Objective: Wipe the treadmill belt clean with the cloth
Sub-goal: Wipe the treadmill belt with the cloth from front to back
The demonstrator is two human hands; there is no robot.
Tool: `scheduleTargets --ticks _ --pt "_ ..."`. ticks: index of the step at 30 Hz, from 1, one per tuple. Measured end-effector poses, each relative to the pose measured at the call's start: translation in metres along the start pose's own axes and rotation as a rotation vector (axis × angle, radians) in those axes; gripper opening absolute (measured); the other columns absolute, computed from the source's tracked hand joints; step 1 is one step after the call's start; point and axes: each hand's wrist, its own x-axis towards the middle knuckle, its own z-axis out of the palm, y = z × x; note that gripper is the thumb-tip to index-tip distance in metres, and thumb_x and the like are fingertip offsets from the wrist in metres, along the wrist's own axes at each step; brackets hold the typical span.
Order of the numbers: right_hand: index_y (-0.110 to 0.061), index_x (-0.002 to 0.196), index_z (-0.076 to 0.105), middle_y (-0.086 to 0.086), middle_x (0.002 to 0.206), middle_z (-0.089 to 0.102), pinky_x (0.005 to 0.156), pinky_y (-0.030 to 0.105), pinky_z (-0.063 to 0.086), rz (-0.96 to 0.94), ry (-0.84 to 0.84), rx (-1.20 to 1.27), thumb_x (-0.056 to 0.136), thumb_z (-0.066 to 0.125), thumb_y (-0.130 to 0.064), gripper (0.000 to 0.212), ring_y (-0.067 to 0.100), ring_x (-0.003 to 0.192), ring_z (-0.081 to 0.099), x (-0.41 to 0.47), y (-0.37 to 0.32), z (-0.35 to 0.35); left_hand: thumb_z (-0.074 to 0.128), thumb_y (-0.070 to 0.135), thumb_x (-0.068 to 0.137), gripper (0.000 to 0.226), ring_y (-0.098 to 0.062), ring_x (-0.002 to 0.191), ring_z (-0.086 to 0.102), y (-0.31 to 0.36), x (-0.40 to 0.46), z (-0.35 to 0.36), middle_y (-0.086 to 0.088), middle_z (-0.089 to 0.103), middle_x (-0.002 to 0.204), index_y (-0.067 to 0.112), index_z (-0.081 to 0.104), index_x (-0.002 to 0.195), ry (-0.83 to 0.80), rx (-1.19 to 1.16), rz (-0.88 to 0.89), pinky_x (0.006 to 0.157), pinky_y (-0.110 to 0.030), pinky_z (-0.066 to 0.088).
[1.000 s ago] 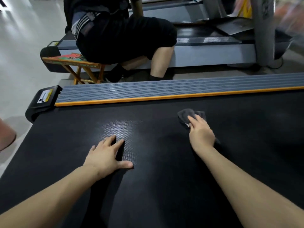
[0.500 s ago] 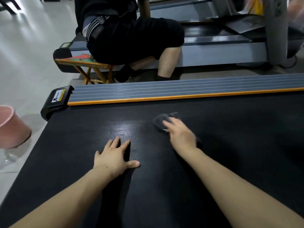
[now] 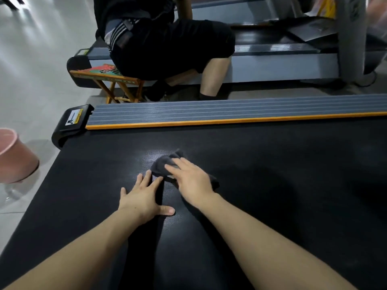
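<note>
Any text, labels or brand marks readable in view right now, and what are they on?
No text is readable.
Yellow and white warning sticker on the black end cap of the near treadmill: print too small.
Green label on the far treadmill's end: blurred.
Pattern on the folding stool seat: no legible words.

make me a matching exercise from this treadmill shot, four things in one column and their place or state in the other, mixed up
Things:
1. cloth
2. left hand
3. pink bucket
4. folding stool

Places or states:
A. on the floor at the far left edge of the view
B. pressed under the right hand on the belt
C. flat on the belt, fingers spread, holding nothing
D. beyond the grey side rail, with a seated person on it

Pairs: 1-B, 2-C, 3-A, 4-D
</note>
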Motion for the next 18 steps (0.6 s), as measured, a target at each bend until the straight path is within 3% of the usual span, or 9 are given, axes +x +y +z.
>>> scheduleTargets --ticks 2,6,10,13,16,18 --pt "-0.028 0.13 0.063 0.002 0.14 0.057 0.105 0.034 0.045 0.055 0.054 -0.032 0.087 0.053 -0.022 0.045 0.027 0.128 0.054 -0.019 0.044 -0.023 0.071 0.085 0.06 0.124 -0.017 0.156 -0.014 -0.001 0.0 0.0 0.009 -0.016 0.169 0.047 0.005 0.159 0.009 -0.017 0.0 0.12 -0.067 0.009" --pt "-0.031 0.138 0.055 0.0 0.15 0.045 0.109 0.036 0.041 0.536 0.168 -0.142 0.091 0.053 -0.013 0.05 0.025 0.137 0.043 -0.072 0.14 -0.074 0.071 0.085 0.059 0.126 -0.017 0.156 -0.014 0.0 0.001 0.0 0.008 -0.014 0.17 0.048 0.005 0.159 0.017 -0.007 0.008 0.12 -0.067 0.01" --pt "-0.027 0.136 0.056 0.004 0.142 0.05 0.1 0.041 0.045 0.763 0.246 -0.283 0.089 0.054 -0.013 0.049 0.028 0.128 0.047 -0.071 0.122 -0.065 0.069 0.088 0.058 0.127 -0.018 0.156 -0.014 -0.001 0.003 0.001 0.007 -0.014 0.17 0.048 0.003 0.159 0.021 0.015 0.017 0.119 -0.068 0.01" --pt "-0.022 0.125 0.062 0.005 0.122 0.057 0.085 0.041 0.049 0.616 0.246 -0.19 0.087 0.045 -0.016 0.042 0.031 0.11 0.055 -0.034 0.055 -0.034 0.069 0.087 0.058 0.127 -0.019 0.156 -0.014 -0.001 0.003 0.0 0.007 -0.015 0.17 0.048 0.002 0.159 0.012 0.025 0.017 0.119 -0.069 0.01" --pt "-0.027 0.132 0.058 0.002 0.138 0.054 0.102 0.042 0.045 0.28 0.108 -0.078 0.087 0.051 -0.016 0.046 0.029 0.129 0.049 -0.026 -0.012 0.0 0.064 0.087 0.066 0.121 -0.021 0.156 -0.016 0.001 -0.001 0.004 0.004 -0.017 0.169 0.045 -0.001 0.159 0.012 0.065 0.014 0.118 -0.069 0.013" --pt "-0.03 0.136 0.055 -0.002 0.146 0.05 0.109 0.04 0.041 0.141 0.071 -0.025 0.089 0.052 -0.018 0.048 0.026 0.136 0.044 -0.029 -0.011 -0.005 0.053 0.087 0.075 0.112 -0.023 0.156 -0.014 0.003 -0.006 0.008 0.002 -0.017 0.169 0.042 -0.005 0.16 0.016 0.141 0.031 0.117 -0.07 0.016"
